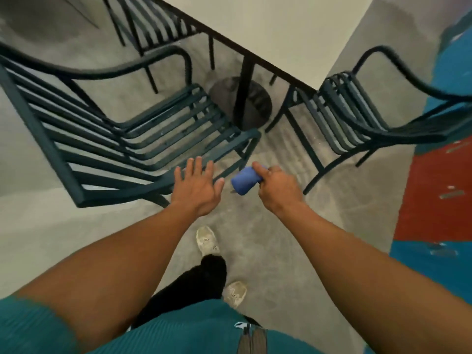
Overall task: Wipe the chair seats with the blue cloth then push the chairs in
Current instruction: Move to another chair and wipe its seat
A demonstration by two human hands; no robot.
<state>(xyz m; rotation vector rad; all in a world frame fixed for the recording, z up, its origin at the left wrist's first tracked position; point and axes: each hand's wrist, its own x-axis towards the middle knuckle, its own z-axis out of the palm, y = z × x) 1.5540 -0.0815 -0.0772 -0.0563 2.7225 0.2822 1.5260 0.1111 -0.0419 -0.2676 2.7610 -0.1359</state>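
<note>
A dark green slatted metal chair (158, 129) stands pulled out from the table at the left, its seat facing me. My left hand (198, 189) hovers open, fingers spread, just over the near armrest of that chair. My right hand (277, 187) is shut on a bunched blue cloth (245, 180), held in the air between the two nearest chairs. A second green chair (357, 116) stands at the right, its seat partly under the table corner. A third chair (155, 24) is at the far side, tucked under the table.
The white table top (268, 29) has a dark edge and a black pedestal leg (245, 95) on a round base. The floor is grey concrete, with red and blue painted areas (434, 195) at the right. My feet in pale shoes stand below.
</note>
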